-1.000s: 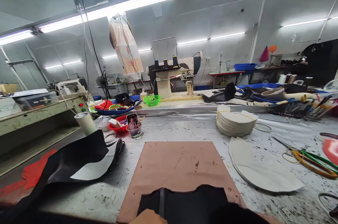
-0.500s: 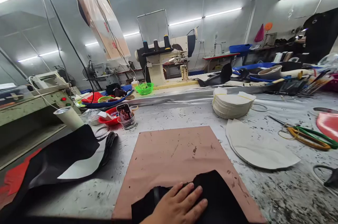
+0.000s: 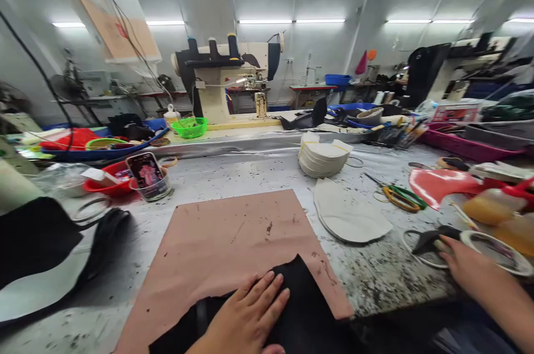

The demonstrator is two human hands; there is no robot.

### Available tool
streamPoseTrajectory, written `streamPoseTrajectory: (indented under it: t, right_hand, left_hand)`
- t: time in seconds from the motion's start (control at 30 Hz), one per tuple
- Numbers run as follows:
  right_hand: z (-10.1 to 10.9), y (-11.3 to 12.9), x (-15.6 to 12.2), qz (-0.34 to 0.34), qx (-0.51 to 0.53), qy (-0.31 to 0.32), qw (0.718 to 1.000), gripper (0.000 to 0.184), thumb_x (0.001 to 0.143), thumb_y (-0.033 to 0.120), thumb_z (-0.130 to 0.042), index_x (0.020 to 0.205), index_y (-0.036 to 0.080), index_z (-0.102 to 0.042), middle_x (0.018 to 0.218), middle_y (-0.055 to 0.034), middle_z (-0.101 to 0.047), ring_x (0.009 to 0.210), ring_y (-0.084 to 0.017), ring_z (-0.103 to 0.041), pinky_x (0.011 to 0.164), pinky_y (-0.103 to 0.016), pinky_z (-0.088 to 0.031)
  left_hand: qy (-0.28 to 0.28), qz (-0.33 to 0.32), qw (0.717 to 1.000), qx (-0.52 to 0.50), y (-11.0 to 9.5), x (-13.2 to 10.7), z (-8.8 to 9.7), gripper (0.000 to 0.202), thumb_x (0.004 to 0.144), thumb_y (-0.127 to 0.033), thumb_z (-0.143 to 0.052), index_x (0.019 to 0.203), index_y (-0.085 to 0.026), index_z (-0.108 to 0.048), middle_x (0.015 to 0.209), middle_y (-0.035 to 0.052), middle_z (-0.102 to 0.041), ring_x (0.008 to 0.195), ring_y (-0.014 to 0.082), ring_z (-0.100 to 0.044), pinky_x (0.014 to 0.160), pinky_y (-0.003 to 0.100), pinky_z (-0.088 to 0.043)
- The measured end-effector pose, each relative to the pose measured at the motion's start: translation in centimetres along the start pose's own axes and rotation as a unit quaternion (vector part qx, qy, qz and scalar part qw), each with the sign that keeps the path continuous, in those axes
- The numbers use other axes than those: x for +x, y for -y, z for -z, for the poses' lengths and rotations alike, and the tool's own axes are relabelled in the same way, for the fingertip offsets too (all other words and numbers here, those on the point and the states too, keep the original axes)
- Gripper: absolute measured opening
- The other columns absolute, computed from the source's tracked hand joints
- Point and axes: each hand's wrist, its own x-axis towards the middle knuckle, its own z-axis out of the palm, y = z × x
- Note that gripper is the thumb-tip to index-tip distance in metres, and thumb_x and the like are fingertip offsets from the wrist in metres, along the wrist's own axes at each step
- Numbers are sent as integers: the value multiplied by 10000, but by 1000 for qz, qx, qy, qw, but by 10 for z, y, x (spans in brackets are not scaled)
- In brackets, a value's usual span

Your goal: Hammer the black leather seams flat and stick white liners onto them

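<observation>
"Our right hand (image 3: 473, 265) has come into view at four o'clock since the last frame, while our left hand (image 3: 246, 312) has stayed on the black piece (image 3: 304, 315)"

"Are we gripping anything?"

"Not on the left: palm down, fingers out straight. On the right, our fingertips meet a dark thing (image 3: 431, 241), but we can't tell whether they have closed on it"

"Where's the piece?"

"Six o'clock, over the near part of the mat (image 3: 229, 226). We'd best keep the left palm's weight even, so nothing slides or creases while we reach, and look before pinching, since things crowd that side"

"Any writing?"

"None we can read: red marks on the bag (image 3: 125, 37) at ten are blurred, the phone (image 3: 145, 170) at nine is too small, and the machine (image 3: 212, 89) at eleven shows us no brand"
</observation>
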Motion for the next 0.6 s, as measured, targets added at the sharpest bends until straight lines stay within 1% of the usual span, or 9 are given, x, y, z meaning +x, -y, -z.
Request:
streamPoseTrajectory:
  t: [0.07, 0.13, 0.23, 0.27, 0.33, 0.4, 0.5, 0.53, 0.6]
  right_hand:
    - [11, 14, 1, -35, -60, 14, 998, 405, 877, 218, -243, 1002, 63, -596, 1045, -267, -622, 960, -300, -618, 827, -379, -409]
    - [23, 29, 2, -87, -101, 8, 991, 404, 874, 212, -253, 1056, 37, -568, 1005, -267, -633, 899, -328, -628, 749, -403, -439]
    - [43, 65, -2, -136, -129, 6, 982, 328, 854, 285, -340, 909, 99, -605, 809, -202, -661, 764, -334, -629, 624, -382, -447]
    - [50, 83, -6, -111, -120, 17, 986, 291, 845, 297, -363, 818, 143, -608, 749, -159, -659, 747, -317, -625, 623, -361, -445]
    - [59, 126, -14, 26, -37, 86, 995, 209, 816, 253, -403, 755, 206, -597, 675, -57, -649, 720, -250, -623, 630, -297, -440]
    - [63, 173, -22, 169, 43, 180, 968, 249, 725, 116, -423, 842, 241, -604, 727, 21, -665, 723, -182, -629, 607, -233, -421]
    - [57, 228, -26, 290, -24, 246, 924, 232, 734, 90, -471, 801, 245, -631, 704, 28, -683, 650, -176, -638, 518, -237, -350]
    - [52, 238, -26, 311, -62, 257, 913, 208, 744, 96, -493, 784, 235, -641, 693, 12, -688, 631, -186, -640, 495, -249, -321]
    - [44, 248, -24, 333, -124, 271, 895, 178, 744, 99, -531, 783, 218, -657, 692, -18, -695, 620, -206, -646, 473, -269, -274]
  left_hand:
    - [-9, -7, 1000, -7, 6, 3, 1, 731, 896, -577, -334, 1442, -145, -110, 1321, 96, -498, 1214, 211, -459, 983, 275, -295]
    - [-32, -20, 999, 6, 10, 5, -2, 741, 885, -599, -337, 1439, -151, -136, 1318, 84, -501, 1200, 206, -473, 980, 260, -289]
    - [-35, -33, 999, 22, 12, 8, -5, 703, 882, -615, -316, 1427, -181, -217, 1332, 55, -483, 1195, 197, -480, 971, 256, -289]
    - [-28, -35, 999, 19, 12, 9, -5, 687, 882, -618, -311, 1421, -197, -242, 1337, 48, -475, 1195, 198, -482, 966, 262, -295]
    - [-5, -40, 999, -5, 12, 14, -2, 648, 880, -617, -325, 1399, -229, -303, 1338, 42, -475, 1184, 210, -495, 945, 284, -323]
    - [16, -41, 998, -46, 13, 22, 1, 575, 875, -583, -393, 1349, -259, -395, 1305, 43, -517, 1140, 227, -534, 909, 310, -366]
    - [32, -15, 991, -129, 14, 39, 2, 330, 870, -355, -506, 1184, -269, -554, 1204, 38, -613, 1011, 227, -607, 856, 331, -424]
    - [26, 9, 987, -158, 15, 45, 1, 254, 864, -255, -493, 1095, -258, -599, 1138, 34, -651, 942, 209, -627, 827, 322, -445]
    - [9, 81, 977, -198, 17, 57, -5, 248, 839, -116, -432, 941, -224, -631, 1004, 39, -681, 818, 174, -634, 744, 293, -481]
